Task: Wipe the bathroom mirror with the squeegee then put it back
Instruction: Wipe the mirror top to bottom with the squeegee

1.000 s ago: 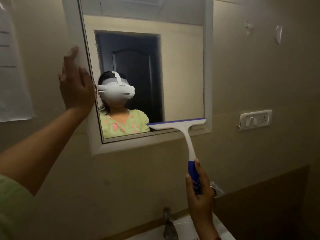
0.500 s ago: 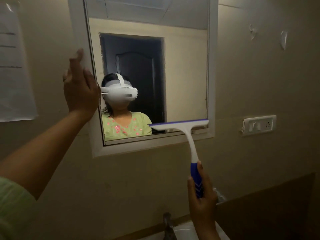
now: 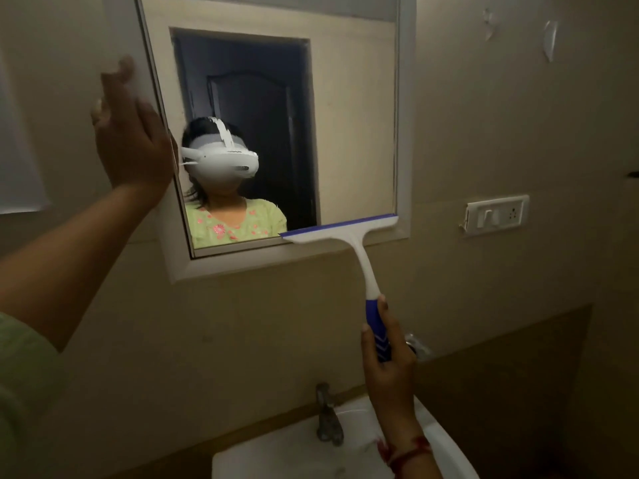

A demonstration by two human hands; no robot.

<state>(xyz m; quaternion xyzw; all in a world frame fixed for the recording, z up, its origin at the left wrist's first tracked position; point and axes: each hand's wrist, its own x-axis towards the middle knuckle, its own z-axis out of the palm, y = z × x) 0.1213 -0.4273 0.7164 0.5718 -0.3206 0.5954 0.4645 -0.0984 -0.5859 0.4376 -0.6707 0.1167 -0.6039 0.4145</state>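
A white-framed mirror (image 3: 352, 108) hangs on the beige wall and reflects a person with a white headset and a dark door. My right hand (image 3: 389, 354) grips the blue handle of a white squeegee (image 3: 359, 250). Its blue-edged blade lies along the mirror's bottom right corner, overlapping the lower frame. My left hand (image 3: 131, 140) rests flat against the mirror's left frame, fingers up and holding nothing.
A white sink (image 3: 283, 451) with a metal tap (image 3: 326, 416) sits below my right hand. A switch and socket plate (image 3: 496, 214) is on the wall right of the mirror. A paper sheet (image 3: 20, 150) hangs at the far left. Dark panelling covers the lower right wall.
The squeegee blade stays at the mirror's bottom right edge, having slipped slightly lower onto the frame. My left hand keeps its place on the left frame. The view has shifted a little.
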